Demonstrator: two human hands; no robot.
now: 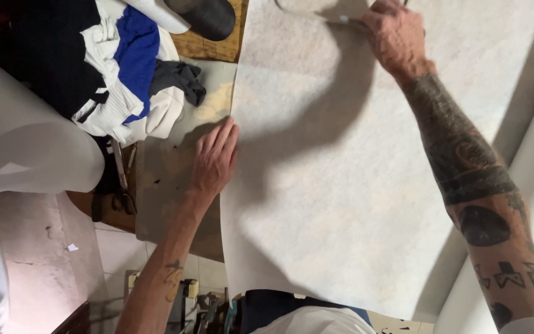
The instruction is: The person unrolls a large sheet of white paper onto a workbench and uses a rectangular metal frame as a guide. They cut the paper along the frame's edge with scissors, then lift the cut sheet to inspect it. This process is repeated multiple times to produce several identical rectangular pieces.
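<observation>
A large sheet of off-white fabric-like material (pixel 341 185) lies spread over the worktable. My left hand (pixel 214 159) rests flat with fingers together on the sheet's left edge, pressing it down. My right hand (pixel 395 34) reaches to the far edge of the sheet and is closed around a thin metal tool (pixel 335 18), whose curved wire-like part runs left along the top of the view. What kind of tool it is cannot be told. Both forearms are bare and tattooed.
A pile of black, white, blue and grey clothes (pixel 118 68) lies at the far left. A thick white roll (pixel 26 154) sits at the left, another pale roll (pixel 526 185) at the right. Dark scissors (pixel 122 185) lie beside the worn table surface (pixel 168 179).
</observation>
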